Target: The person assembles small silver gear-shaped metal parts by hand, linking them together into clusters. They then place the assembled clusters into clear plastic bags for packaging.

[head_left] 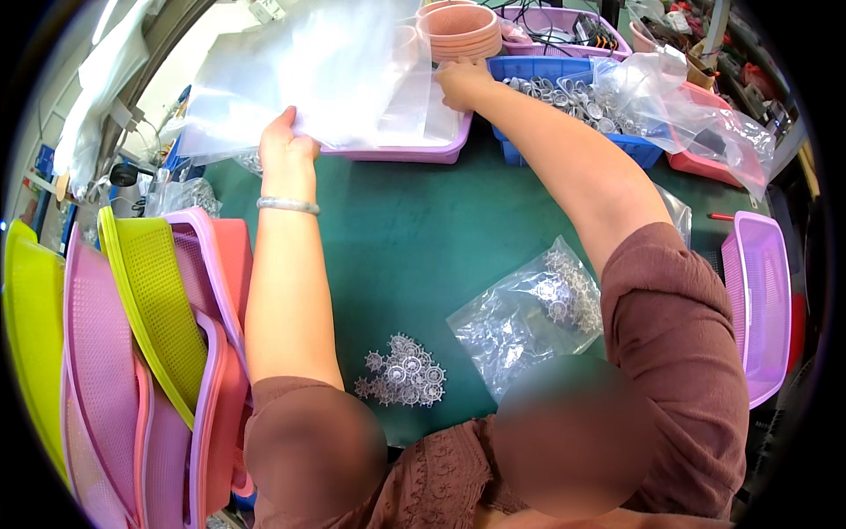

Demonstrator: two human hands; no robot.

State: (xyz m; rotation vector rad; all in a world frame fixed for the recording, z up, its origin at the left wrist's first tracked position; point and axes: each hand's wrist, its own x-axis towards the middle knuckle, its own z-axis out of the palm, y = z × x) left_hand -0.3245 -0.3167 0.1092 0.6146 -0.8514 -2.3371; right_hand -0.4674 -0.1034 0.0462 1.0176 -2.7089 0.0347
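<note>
Both my arms reach to the far side of the green table. My left hand (289, 148) pinches the lower edge of a stack of clear plastic bags (308, 75), raised and tilted over a purple basket (405, 153). At the sheets' right edge, my right hand (465, 85) is closed with its fingers curled on the plastic, just below stacked pinkish-orange bowls (464, 33). A small heap of silver, wheel-shaped metal pieces (405, 370) lies close to me. Right of it, a clear bag (538, 304) holds more such pieces.
A blue basket (648, 152) of grey metal parts stands at the back right, beside a red basket (705, 167) with crumpled plastic. Green, purple and pink baskets (150, 326) are stacked at the left. Another purple basket (765, 309) stands at the right edge.
</note>
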